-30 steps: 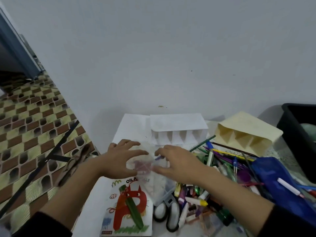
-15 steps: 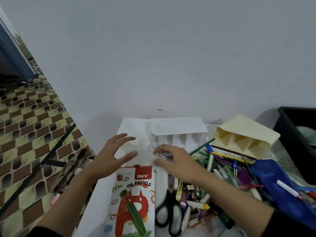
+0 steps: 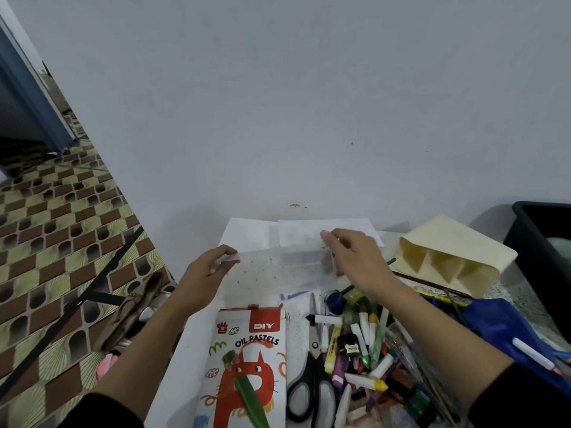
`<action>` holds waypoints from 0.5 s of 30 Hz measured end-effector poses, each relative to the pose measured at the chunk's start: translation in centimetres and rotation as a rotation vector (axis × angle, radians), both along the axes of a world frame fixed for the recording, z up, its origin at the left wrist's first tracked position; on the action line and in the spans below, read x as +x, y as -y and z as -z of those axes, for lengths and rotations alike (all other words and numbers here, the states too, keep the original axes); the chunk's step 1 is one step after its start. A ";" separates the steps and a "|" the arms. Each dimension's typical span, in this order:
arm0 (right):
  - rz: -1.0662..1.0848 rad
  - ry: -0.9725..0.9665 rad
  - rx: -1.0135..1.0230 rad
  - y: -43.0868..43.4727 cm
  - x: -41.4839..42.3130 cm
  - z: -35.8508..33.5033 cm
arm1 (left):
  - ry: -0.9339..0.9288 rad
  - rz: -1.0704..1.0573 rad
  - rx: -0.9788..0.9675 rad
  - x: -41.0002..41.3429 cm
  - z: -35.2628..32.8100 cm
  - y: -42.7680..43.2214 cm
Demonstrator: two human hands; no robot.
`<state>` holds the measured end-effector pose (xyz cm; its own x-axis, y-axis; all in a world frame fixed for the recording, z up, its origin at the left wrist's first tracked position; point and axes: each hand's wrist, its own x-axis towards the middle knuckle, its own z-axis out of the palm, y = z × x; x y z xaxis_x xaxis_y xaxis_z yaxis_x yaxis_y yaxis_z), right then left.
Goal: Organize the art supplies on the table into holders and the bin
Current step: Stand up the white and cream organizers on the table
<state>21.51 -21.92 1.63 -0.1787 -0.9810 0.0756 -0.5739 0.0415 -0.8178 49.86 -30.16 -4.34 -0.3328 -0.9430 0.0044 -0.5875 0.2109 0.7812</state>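
Note:
Both hands hold a clear plastic bag (image 3: 284,267) stretched above the table's far left part. My left hand (image 3: 210,273) pinches its left top corner, and my right hand (image 3: 352,261) grips its right end, where dark reddish bits show through. Behind the bag stands a white paper holder (image 3: 309,231) with several pockets. A cream paper holder (image 3: 451,257) lies to the right. A black bin (image 3: 543,257) sits at the right edge. A heap of markers and crayons (image 3: 364,341) lies under my right forearm.
An oil pastels box (image 3: 247,359) with a green crayon on it lies near the front. Black-handled scissors (image 3: 313,375) lie beside it. A blue pencil pouch (image 3: 506,332) is on the right. The table's left edge drops to a patterned floor (image 3: 61,242).
The hands lifted the clear bag off the pastels box and moved apart, stretching it out flat further back. The box and scissors, partly covered before, are now in full view.

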 end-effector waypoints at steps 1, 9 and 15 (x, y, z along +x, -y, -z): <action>0.030 -0.112 -0.093 0.5 -0.7 0.1 | -0.019 0.008 0.022 0.1 0.0 0.2; -0.195 -0.610 0.079 3.6 -6.3 1.8 | -0.168 -0.174 0.091 0.3 -0.6 0.1; -0.234 -0.690 0.187 3.1 -6.9 2.3 | -0.291 -0.532 0.175 -1.3 1.3 -1.6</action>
